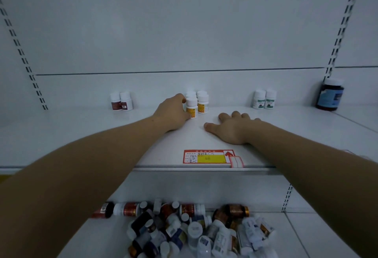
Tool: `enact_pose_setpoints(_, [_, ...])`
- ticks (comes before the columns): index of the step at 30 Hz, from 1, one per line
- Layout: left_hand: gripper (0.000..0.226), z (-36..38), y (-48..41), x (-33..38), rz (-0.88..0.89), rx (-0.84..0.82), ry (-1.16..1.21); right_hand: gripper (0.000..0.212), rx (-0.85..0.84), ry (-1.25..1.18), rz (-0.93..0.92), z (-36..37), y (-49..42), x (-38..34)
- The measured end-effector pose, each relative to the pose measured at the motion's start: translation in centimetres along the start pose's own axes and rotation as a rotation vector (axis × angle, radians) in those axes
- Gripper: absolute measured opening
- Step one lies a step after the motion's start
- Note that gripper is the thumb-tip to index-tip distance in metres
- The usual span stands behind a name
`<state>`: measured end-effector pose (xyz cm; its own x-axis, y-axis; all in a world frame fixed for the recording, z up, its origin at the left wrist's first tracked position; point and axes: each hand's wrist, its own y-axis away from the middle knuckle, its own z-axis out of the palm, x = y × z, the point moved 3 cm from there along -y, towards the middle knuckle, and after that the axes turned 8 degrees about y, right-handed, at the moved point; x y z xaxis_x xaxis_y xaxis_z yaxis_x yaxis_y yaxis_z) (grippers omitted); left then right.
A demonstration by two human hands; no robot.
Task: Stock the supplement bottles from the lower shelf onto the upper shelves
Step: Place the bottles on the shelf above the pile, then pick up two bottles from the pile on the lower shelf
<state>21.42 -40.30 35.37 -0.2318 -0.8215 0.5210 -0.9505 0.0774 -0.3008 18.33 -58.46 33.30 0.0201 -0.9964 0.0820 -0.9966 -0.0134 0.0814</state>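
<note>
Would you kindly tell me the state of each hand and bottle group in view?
Left hand: grips the upright front-left orange-labelled white bottle.
Right hand: rests palm down on the white upper shelf, empty.
Three other orange-labelled white bottles: upright, clustered.
Two maroon-labelled white bottles: upright, adjacent.
Two green-labelled white bottles: upright, adjacent.
Large dark blue-labelled bottle: upright, capped.
Mixed bottle pile: jumbled on lower shelf.

Dim, bluish, even light; soft focus throughout, wide-angle bending at the edges.

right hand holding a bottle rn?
No, the right hand lies flat on the upper shelf with nothing in it; the left hand grips the orange-label bottle.
</note>
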Motion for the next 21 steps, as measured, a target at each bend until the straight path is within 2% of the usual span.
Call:
enact_pose_setpoints(3, [0.056,-0.9,0.9,0.2,-0.05,-0.053,-0.036,0.093,-0.007,-0.013,-0.01,-0.2,0.2,-0.1])
enact_pose_setpoints(6, [0.055,-3.2,3.0,0.3,-0.034,-0.066,-0.052,0.091,-0.026,-0.101,-0.042,-1.5,0.6,0.1])
enact_pose_setpoints(8, [0.055,-5.1,5.4,0.1,-0.033,-0.082,-0.062,0.089,0.049,-0.165,-0.067,-3.0,1.3,-0.1])
enact_pose_setpoints(11, [0.055,-7.7,9.5,-0.4,-0.016,-0.11,-0.113,0.083,0.248,-0.18,-0.142,-5.7,3.1,-1.9])
enact_pose_setpoints(16, [0.057,-11.8,16.6,-2.2,-0.021,-0.136,-0.139,0.076,0.387,-0.208,-0.292,-8.3,7.2,-9.5])
enact_pose_setpoints(21, [0.056,-15.9,24.7,-7.2,-0.064,-0.146,-0.174,0.07,0.384,-0.227,-0.467,-7.1,12.3,-19.6])
